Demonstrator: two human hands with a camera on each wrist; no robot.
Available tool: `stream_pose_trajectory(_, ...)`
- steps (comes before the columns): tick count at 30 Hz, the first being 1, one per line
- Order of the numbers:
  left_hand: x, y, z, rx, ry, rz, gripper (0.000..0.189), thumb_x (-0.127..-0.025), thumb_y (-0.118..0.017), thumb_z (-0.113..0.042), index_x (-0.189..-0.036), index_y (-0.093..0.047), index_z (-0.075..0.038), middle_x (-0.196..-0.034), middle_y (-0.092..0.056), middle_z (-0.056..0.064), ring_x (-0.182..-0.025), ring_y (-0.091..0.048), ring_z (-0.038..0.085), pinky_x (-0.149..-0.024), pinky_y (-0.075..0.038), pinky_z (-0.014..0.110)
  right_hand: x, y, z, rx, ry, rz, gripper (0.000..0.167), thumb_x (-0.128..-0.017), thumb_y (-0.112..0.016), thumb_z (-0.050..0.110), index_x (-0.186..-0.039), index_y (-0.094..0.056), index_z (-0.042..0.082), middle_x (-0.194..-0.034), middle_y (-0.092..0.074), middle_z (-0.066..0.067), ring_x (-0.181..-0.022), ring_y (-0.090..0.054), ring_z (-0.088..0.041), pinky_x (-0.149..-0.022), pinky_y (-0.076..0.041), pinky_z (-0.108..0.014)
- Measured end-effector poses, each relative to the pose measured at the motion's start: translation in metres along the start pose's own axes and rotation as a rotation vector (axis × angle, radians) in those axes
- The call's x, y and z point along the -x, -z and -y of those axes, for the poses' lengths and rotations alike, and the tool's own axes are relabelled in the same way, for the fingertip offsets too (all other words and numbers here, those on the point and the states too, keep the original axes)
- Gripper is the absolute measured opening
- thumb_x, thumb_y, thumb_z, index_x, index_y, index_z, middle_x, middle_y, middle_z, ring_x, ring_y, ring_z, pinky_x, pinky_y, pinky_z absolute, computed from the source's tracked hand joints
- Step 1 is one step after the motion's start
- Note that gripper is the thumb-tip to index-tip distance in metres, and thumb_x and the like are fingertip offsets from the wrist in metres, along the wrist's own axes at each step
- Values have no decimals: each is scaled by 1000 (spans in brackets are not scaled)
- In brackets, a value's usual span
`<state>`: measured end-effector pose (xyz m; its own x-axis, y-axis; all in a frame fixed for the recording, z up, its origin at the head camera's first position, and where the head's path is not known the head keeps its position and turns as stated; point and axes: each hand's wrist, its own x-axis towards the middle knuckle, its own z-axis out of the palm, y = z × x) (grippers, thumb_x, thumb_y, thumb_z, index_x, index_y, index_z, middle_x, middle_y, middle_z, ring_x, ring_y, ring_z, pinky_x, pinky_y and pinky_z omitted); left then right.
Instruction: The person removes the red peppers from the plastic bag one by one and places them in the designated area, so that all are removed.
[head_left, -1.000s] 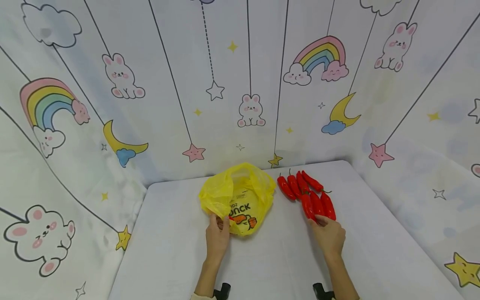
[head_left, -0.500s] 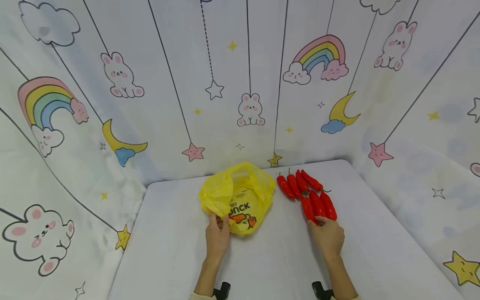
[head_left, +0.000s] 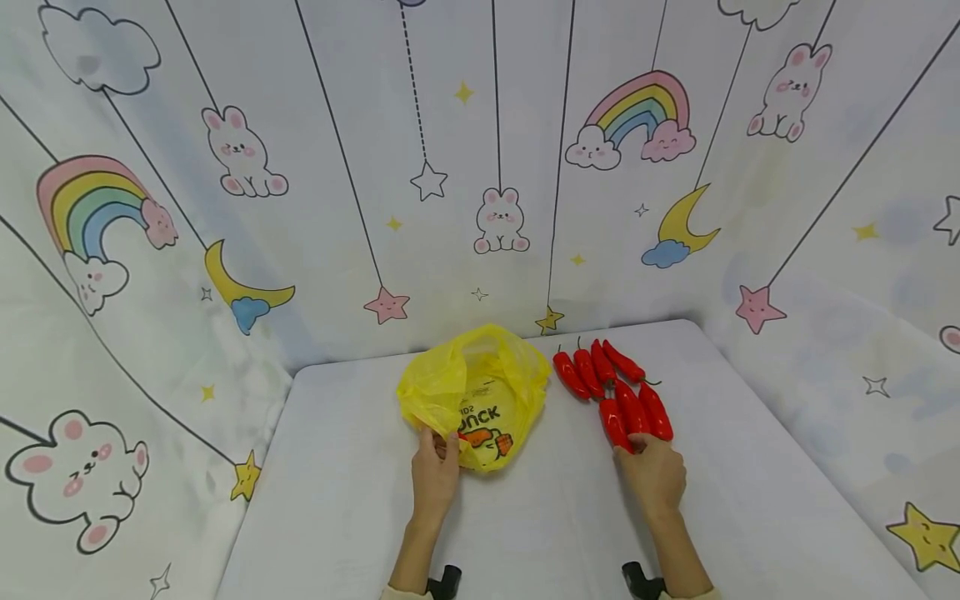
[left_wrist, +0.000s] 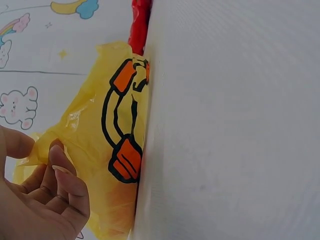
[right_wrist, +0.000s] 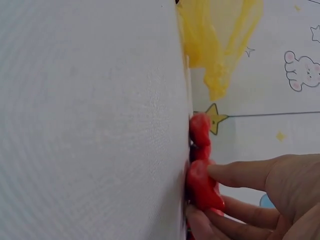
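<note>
A yellow plastic bag with black lettering and an orange print lies at the table's middle, its mouth spread. My left hand pinches its near rim between thumb and fingers; the left wrist view shows the thin film of the bag in that grip. To the right, my right hand pinches the lower end of a red chili pepper. In the right wrist view, thumb and fingers sit on either side of this pepper. Two more chili peppers lie right beside it.
Several other red chili peppers lie in a row behind, near the back edge of the white table. A patterned curtain with rabbits and stars hangs close behind and at both sides.
The chili pepper in my right hand has shifted slightly left and toward me, its top drawing apart from the back row. My left hand and the bag stay put.
</note>
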<state>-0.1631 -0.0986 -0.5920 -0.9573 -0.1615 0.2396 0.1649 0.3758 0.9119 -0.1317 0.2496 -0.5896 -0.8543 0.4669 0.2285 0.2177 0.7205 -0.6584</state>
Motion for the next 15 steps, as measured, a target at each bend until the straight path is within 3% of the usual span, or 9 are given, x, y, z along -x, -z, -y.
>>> stream_pose_trajectory(8,-1,0,1,-10,0,-7,19,-106,-62,-26,-105,-54,-8,-80,-58,2,-66,-54,14,-56,-47,26,2,5,6,4,-14,29,41,-85,-85,20,-114,-75,-6,-93,-76,-23,-79,-71,-38,-60,-59,-45)
stream_pose_trajectory(15,-1,0,1,3,-3,-7,19,-106,-62,-25,-105,-54,-8,-80,-57,2,-66,-54,14,-57,-47,26,0,9,8,21,20,-37,39,-85,-84,20,-113,-75,-5,-93,-75,-21,-75,-70,-35,-57,-57,-44)
